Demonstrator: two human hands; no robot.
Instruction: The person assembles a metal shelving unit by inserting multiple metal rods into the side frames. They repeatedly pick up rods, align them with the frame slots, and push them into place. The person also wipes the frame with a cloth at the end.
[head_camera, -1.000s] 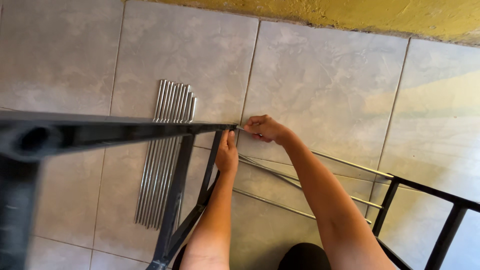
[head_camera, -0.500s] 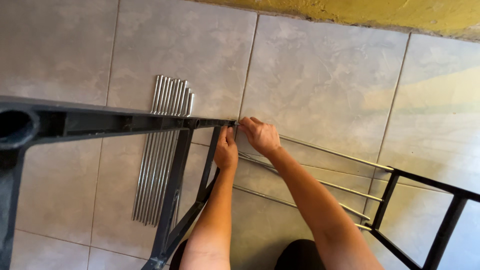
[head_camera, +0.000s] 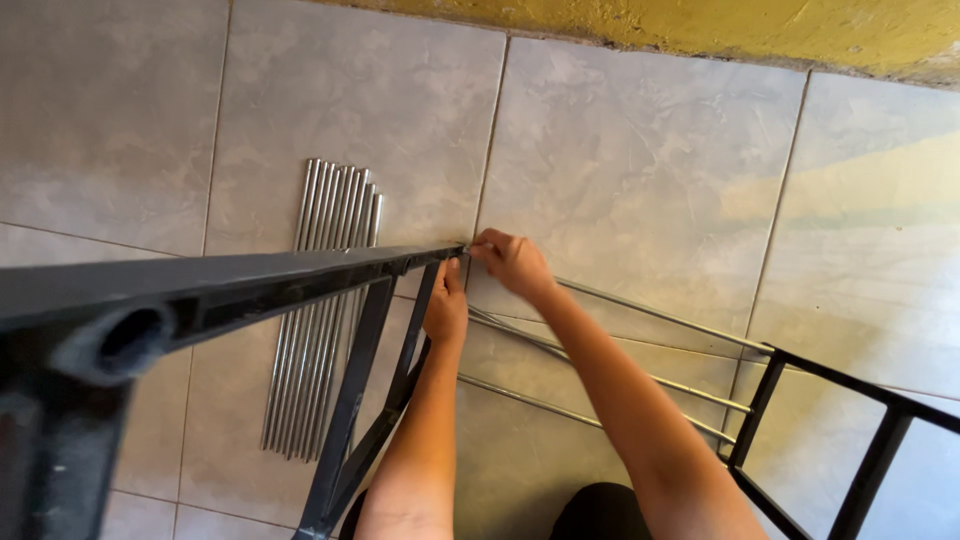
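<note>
We see a thin metal rod (head_camera: 640, 310) meeting the far end of a black frame (head_camera: 300, 280), above a grey tiled floor (head_camera: 620, 150). Our right hand (head_camera: 512, 262) pinches the rod's tip there, while our left hand (head_camera: 446, 308) grips the frame just below. Spare rods (head_camera: 320, 310) lie bundled on the tiles nearby.

Two black frames (head_camera: 250, 285), three fitted rods (head_camera: 600, 375), one loose rod bundle (head_camera: 320, 310).
</note>
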